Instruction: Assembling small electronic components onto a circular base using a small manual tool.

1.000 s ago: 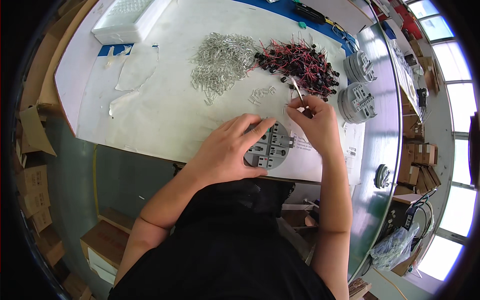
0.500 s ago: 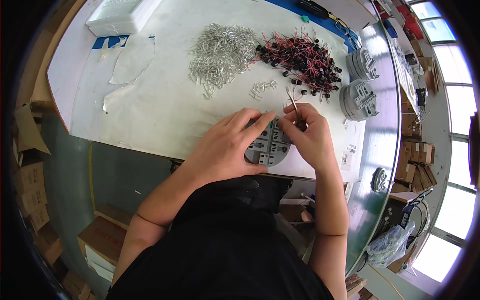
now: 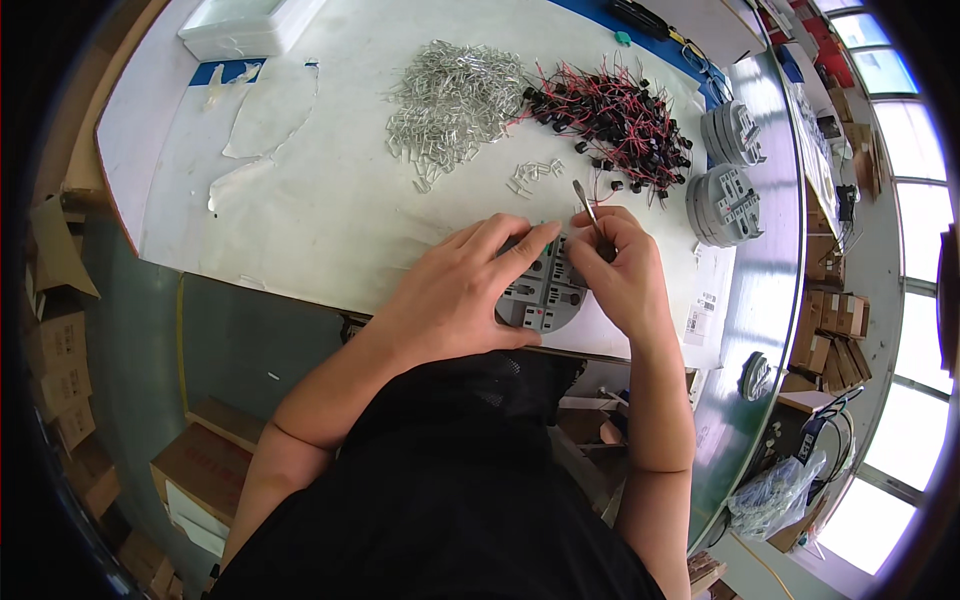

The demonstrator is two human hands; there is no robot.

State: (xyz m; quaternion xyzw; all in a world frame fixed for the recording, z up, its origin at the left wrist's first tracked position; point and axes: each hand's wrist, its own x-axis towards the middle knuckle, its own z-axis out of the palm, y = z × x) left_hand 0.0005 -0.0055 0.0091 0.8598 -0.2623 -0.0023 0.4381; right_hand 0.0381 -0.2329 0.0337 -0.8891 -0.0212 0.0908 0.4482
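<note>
A round grey plastic housing [image 3: 548, 292] with black slotted fittings lies at the table's near edge. Around its left side my left hand [image 3: 463, 285] is closed, thumb at the near rim and fingers over the far rim. My right hand [image 3: 622, 268] is curled at the housing's right side, its fingertips at the far right part. Held in that hand is a screwdriver [image 3: 586, 203], its metal shaft pointing up and away from the housing. Whether the right fingertips also pinch a small part is hidden.
Beyond my hands lie a heap of bent metal clips [image 3: 455, 105], a few loose clips [image 3: 533, 174] and a pile of black parts with red wires [image 3: 620, 125]. Stacked grey housings [image 3: 725, 205] stand at the right. A white foam box [image 3: 240, 28] sits far left.
The view has shifted slightly. My hands keep nearly the same hold on the housing and screwdriver, with only a small movement of the right fingers.
</note>
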